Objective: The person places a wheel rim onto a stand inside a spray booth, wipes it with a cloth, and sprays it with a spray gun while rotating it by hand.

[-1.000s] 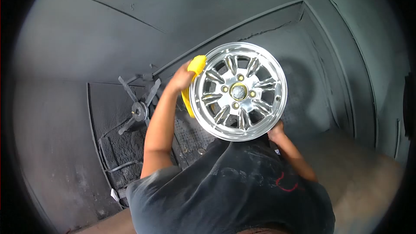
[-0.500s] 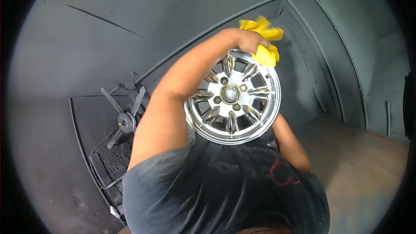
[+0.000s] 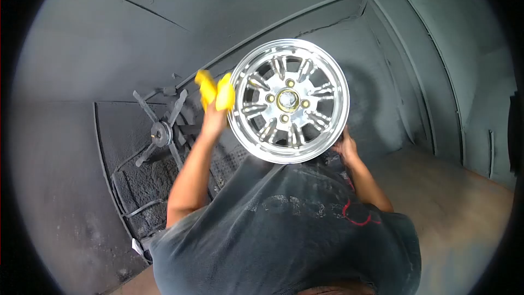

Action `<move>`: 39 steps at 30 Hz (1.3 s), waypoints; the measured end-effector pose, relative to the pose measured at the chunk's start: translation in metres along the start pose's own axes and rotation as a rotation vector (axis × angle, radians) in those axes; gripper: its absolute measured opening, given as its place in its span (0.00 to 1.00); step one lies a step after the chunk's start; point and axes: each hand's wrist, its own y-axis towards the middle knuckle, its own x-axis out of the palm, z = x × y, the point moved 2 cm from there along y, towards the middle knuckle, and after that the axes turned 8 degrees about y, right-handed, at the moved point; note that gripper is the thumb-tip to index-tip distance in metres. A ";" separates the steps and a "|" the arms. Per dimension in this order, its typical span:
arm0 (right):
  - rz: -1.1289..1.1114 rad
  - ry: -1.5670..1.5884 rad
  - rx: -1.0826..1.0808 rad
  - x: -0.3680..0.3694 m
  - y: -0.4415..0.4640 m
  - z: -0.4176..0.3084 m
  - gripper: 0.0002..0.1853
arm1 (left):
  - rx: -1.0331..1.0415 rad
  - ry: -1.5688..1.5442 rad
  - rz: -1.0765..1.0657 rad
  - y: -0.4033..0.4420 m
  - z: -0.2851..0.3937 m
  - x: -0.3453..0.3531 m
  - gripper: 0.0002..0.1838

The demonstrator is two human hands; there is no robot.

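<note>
A shiny silver wheel rim (image 3: 322, 136) with several spokes and a round centre hub faces me in front of my chest. My left hand (image 3: 215, 117) is closed on a bright yellow cloth (image 3: 225, 93), which is at the rim's left edge and slightly blurred. At the lower right edge of the rim, my right hand (image 3: 345, 147) grips it from the side and behind; part of the fingers is hidden by the rim.
A dark metal stand (image 3: 161, 134) with several flat arms is at the left, above a rough dark panel (image 3: 144, 191). Grey walls (image 3: 305, 0) surround the space. Brown floor (image 3: 453, 207) shows at the lower right.
My left hand with the yellow cloth went from the rim's left edge up across its top, then back to the left edge. The rim has turned and shifted slightly up and left.
</note>
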 end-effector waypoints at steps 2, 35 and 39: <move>0.016 -0.071 -0.032 -0.009 -0.002 0.012 0.32 | -0.122 -0.234 0.074 -0.077 -0.020 0.025 0.18; -0.223 0.218 -0.379 0.037 0.075 -0.058 0.11 | 0.659 0.408 -0.366 0.132 0.173 0.030 0.23; -0.238 0.217 -0.374 0.037 0.080 -0.069 0.12 | 0.226 0.265 -0.257 0.060 0.102 -0.012 0.22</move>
